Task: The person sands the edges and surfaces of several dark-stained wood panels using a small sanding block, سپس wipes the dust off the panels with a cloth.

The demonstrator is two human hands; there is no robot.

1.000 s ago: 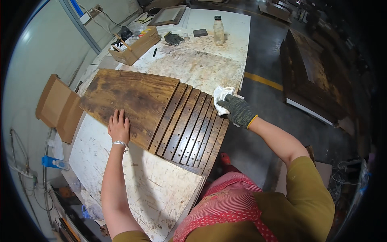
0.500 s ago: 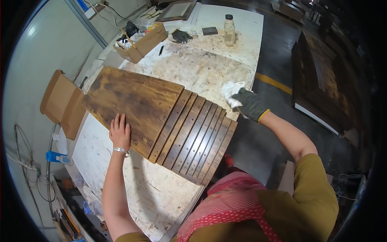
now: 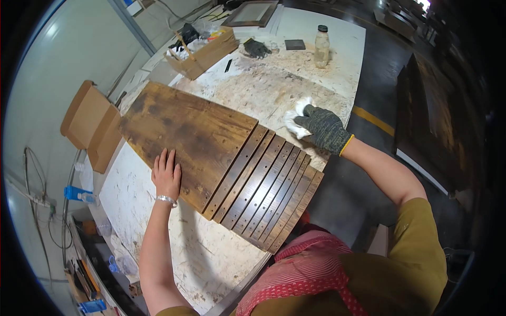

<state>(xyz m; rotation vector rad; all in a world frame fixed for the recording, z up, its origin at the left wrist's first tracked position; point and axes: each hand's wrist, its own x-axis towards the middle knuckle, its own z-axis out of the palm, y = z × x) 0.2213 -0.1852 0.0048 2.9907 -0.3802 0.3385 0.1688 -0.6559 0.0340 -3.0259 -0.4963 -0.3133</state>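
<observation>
Brown stained wooden boards lie overlapped in a stepped stack on the table, their right ends showing rows of small holes. My bare left hand, with a bracelet at the wrist, rests flat on the near edge of the top board, fingers stretched out. In a dark grey knit glove, my right hand is closed on a white cloth. Hand and cloth are beyond the right end of the stack, near the table's right edge, apart from the boards. The glove hides part of the cloth.
The stained white table carries a cardboard box of odds and ends, a dark glove, a dark flat block and a black-capped bottle. An open carton is at the left. Dark wooden furniture stands right.
The whole view has shifted a little. My right hand has come slightly closer to the boards' right end with the cloth. My left hand stays flat on the top board.
</observation>
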